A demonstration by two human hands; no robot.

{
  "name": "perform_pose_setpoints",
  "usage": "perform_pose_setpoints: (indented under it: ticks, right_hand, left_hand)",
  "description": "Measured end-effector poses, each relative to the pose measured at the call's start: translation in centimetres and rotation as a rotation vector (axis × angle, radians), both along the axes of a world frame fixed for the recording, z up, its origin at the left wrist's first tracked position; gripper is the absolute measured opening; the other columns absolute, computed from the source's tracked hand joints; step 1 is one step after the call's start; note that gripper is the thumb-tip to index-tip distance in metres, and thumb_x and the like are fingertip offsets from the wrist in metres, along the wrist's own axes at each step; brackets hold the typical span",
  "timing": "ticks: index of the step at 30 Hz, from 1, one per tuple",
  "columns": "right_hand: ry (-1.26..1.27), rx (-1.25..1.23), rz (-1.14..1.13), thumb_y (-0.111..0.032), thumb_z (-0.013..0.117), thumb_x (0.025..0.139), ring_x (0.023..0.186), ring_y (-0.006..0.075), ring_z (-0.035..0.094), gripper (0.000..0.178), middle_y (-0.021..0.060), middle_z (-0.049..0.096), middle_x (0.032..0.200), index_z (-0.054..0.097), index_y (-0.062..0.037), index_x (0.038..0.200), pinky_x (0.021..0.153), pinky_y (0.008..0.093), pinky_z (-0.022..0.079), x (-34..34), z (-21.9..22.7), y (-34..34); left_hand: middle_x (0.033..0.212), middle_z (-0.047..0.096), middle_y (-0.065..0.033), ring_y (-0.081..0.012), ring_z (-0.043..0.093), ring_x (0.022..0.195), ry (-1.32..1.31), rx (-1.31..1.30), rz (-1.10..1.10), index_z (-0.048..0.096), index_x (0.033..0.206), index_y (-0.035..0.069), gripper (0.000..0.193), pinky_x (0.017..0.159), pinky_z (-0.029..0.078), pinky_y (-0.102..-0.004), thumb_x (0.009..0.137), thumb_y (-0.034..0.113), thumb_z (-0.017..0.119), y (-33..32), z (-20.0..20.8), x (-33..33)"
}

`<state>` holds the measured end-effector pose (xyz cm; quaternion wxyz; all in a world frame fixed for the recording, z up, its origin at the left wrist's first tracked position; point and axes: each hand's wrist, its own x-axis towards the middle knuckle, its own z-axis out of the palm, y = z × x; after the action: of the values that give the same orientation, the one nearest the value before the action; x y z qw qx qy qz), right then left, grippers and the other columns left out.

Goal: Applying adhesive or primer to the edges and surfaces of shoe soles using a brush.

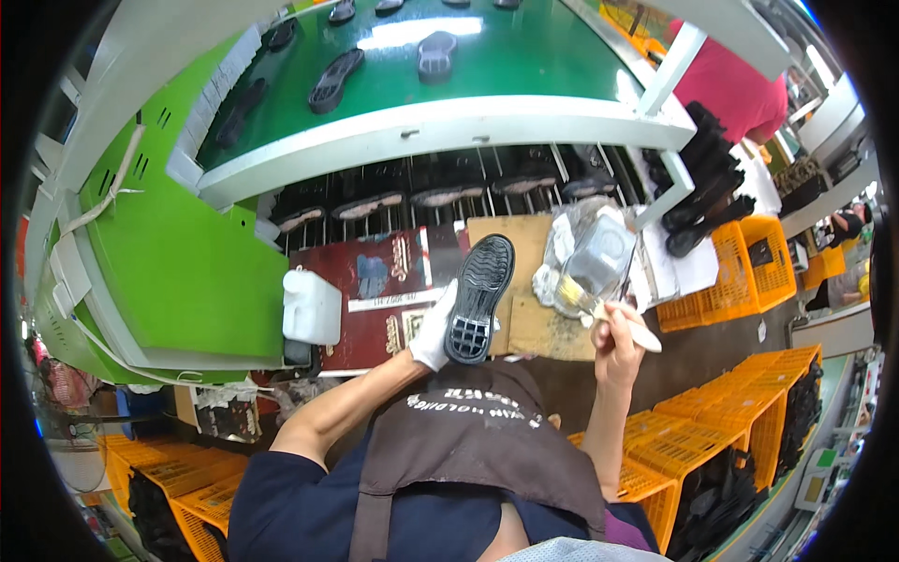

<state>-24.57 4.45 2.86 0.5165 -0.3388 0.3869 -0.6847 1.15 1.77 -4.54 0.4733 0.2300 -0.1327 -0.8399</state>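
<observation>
My left hand (433, 339), in a white glove, is closed on the edge of a black shoe sole (483, 286). The sole is upright, its ridged tread and grid-like heel facing me. My bare right hand (615, 348) grips a brush (645, 338) by its pale handle. The yellowish bristles point up and left, beside a translucent plastic container (602, 255) wrapped in crumpled clear film. Whether the bristles touch the film I cannot tell. Beneath the container lies a stained piece of brown cardboard (532, 332).
A white jug (313, 309) stands left on dark red printed cardboard (360, 342). Soles (436, 58) lie on a green conveyor belt (534, 56) above a rack of dark shoe pieces (449, 198). Orange crates (770, 272) and black boots (698, 211) are right, near a person in pink (735, 89).
</observation>
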Motion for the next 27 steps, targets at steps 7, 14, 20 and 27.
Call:
perform_pose_setpoints:
  ticks: [7,14,20,27]
  right_hand:
    - [0.016,0.063,-0.173,-0.009,0.058,0.086,0.051,0.0093,0.049,0.015,0.0038,0.053,0.062,0.060,0.0031,0.094,0.046,0.0206,0.039,-2.0,-1.4,1.9]
    - [0.104,0.052,-0.136,-0.010,0.059,0.086,0.052,0.0100,0.048,0.015,0.0042,0.054,0.063,0.060,0.0027,0.095,0.047,0.0206,0.038,-1.7,-0.6,1.9]
    - [0.152,0.239,-0.119,-0.010,0.061,0.085,0.055,0.0055,0.048,0.015,0.0001,0.054,0.067,0.060,0.0002,0.096,0.048,0.0186,0.038,-2.1,-1.7,3.1]
    - [0.447,0.233,-0.083,-0.018,0.064,0.085,0.060,0.0029,0.048,0.017,-0.0039,0.055,0.071,0.060,-0.0039,0.093,0.052,0.0197,0.039,-3.1,-2.2,1.7]
  left_hand:
    - [0.088,0.061,-0.0094,-0.0175,0.059,0.076,0.133,-0.360,0.124,0.046,0.121,0.005,0.047,0.070,0.049,-0.0302,0.097,0.042,0.031,-11.3,14.0,-4.8]
    - [0.135,0.034,-0.0298,-0.0322,0.038,0.125,-0.473,-0.490,0.206,0.018,0.142,0.005,0.050,0.106,0.033,-0.0415,0.097,0.017,0.038,-33.7,15.2,-2.6]
    - [0.104,0.061,-0.0114,-0.0207,0.061,0.090,-0.941,-0.942,0.469,0.052,0.118,0.000,0.034,0.082,0.048,-0.0318,0.090,0.019,0.054,-30.6,10.5,1.8]
    - [0.117,0.059,-0.0145,-0.0243,0.054,0.109,-1.735,-1.126,0.731,0.056,0.116,0.000,0.032,0.097,0.037,-0.0324,0.092,0.019,0.051,-26.2,10.8,8.6]
